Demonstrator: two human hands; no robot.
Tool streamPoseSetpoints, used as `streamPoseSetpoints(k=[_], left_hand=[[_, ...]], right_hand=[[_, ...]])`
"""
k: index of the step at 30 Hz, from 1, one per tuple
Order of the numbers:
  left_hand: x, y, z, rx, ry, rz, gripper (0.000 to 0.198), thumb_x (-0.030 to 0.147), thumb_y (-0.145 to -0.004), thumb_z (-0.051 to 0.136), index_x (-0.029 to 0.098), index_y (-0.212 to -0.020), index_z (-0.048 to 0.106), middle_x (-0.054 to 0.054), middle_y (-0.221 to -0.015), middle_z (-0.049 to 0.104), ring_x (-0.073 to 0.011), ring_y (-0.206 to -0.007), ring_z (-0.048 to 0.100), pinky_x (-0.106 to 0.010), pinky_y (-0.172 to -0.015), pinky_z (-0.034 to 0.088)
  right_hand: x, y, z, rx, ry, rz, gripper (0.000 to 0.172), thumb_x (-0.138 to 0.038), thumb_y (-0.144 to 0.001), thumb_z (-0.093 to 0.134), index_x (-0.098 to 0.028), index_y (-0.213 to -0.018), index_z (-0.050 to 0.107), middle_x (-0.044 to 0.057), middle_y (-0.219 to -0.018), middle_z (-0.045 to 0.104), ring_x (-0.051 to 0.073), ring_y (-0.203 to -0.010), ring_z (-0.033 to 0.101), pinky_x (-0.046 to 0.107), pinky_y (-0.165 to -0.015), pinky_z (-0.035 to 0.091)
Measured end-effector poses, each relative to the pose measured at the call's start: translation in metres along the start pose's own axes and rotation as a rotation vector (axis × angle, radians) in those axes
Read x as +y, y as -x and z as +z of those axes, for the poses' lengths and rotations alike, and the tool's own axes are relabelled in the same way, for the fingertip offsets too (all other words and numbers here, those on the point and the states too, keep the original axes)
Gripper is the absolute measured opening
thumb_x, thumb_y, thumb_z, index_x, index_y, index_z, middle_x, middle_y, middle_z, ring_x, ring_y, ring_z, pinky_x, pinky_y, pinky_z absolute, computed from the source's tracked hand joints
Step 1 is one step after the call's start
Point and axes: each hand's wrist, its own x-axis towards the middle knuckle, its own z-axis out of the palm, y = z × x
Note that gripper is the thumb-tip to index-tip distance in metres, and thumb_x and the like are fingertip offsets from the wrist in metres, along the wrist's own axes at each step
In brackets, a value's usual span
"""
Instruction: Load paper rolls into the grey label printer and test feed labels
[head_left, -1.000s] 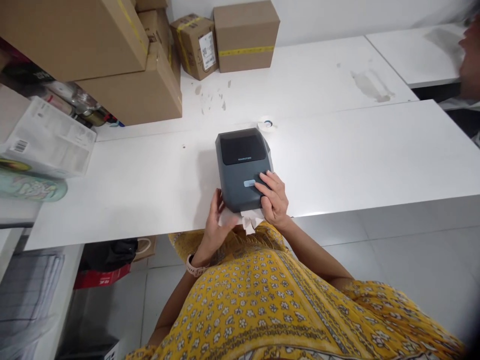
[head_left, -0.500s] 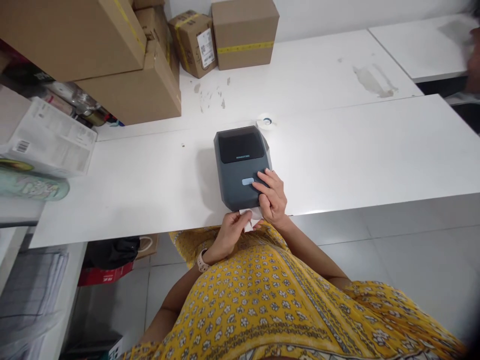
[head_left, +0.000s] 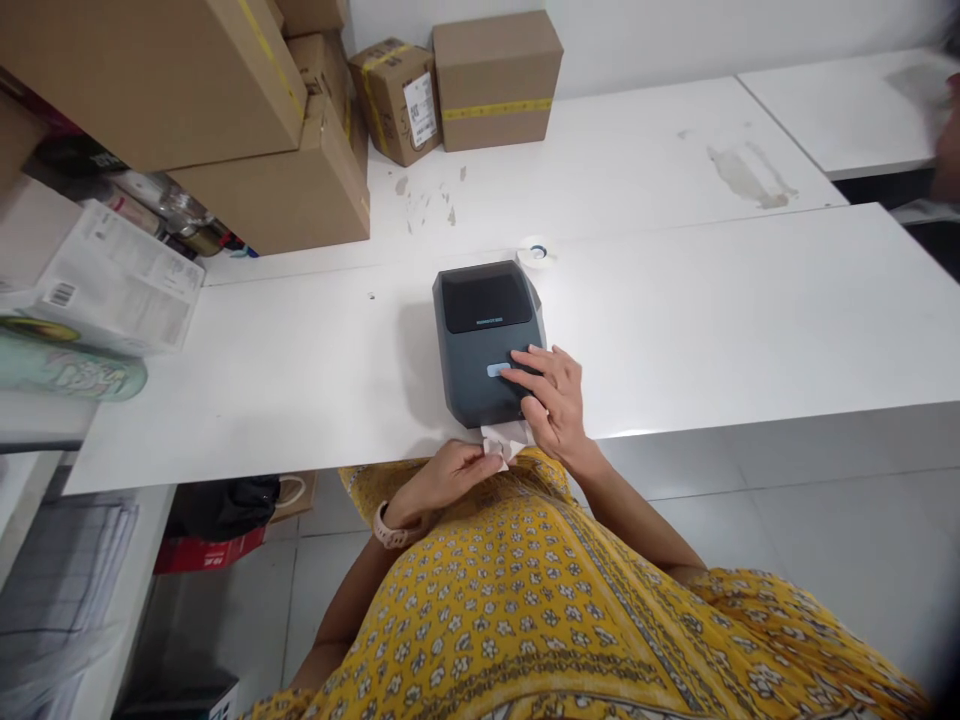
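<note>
A dark grey-blue label printer point(head_left: 486, 350) with a black window stands near the table's front edge. White label paper point(head_left: 507, 432) hangs from its front slot, its lower end crumpled or torn. My left hand point(head_left: 450, 472), with a pink watch band on the wrist, pinches that paper's end below the printer; some of its fingers are hidden. On the printer's front right side rests my right hand point(head_left: 555, 400), fingers spread, with one fingertip at the light-blue button point(head_left: 498, 370). Its thumb lies by the front right corner, close to the paper.
Behind the printer lies a small white tape roll point(head_left: 535, 252). Cardboard boxes point(head_left: 495, 85) stand at the back and left. A white printed box point(head_left: 112, 270) and a green bottle point(head_left: 82, 375) are at far left. A blurred hand point(head_left: 946, 150) shows at the right edge.
My left hand has shifted slightly down, and more white paper shows below the printer. My right hand keeps its fingertip at the button. The whole view has shifted a little.
</note>
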Motion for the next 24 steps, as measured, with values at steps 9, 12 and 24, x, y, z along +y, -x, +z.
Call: streamPoseSetpoints(k=[9, 12, 24], left_hand=[[-0.004, 0.033, -0.051, 0.313, -0.11, -0.033, 0.037, 0.056, -0.099, 0.059, 0.028, -0.111, 0.081, -0.008, -0.114, 0.083, -0.0273, -0.106, 0.076, -0.041, -0.093, 0.059], [-0.009, 0.03, -0.053, 0.482, -0.049, 0.008, 0.039, 0.057, -0.098, 0.063, 0.025, -0.113, 0.08, -0.01, -0.118, 0.082, -0.0283, -0.11, 0.075, -0.044, -0.099, 0.058], [-0.014, -0.002, 0.008, 0.547, 0.07, 0.263, 0.089, 0.049, -0.098, 0.068, 0.033, -0.171, 0.019, -0.008, -0.182, 0.01, -0.0352, -0.169, 0.005, -0.06, -0.139, 0.007]], right_hand=[[-0.024, -0.032, -0.019, -0.176, 0.273, -0.042, 0.016, -0.042, -0.106, 0.058, -0.031, -0.103, 0.07, -0.001, -0.138, 0.074, 0.029, -0.15, 0.051, 0.057, -0.135, 0.002], [-0.021, -0.036, -0.014, -0.194, 0.249, -0.08, 0.02, -0.045, -0.106, 0.058, -0.029, -0.096, 0.066, -0.001, -0.14, 0.074, 0.029, -0.152, 0.049, 0.059, -0.135, 0.002], [-0.017, 0.022, 0.005, 0.007, 0.077, 0.159, 0.037, -0.035, -0.106, 0.053, -0.033, -0.142, 0.059, 0.008, -0.167, 0.049, 0.032, -0.156, 0.044, 0.065, -0.128, 0.03]])
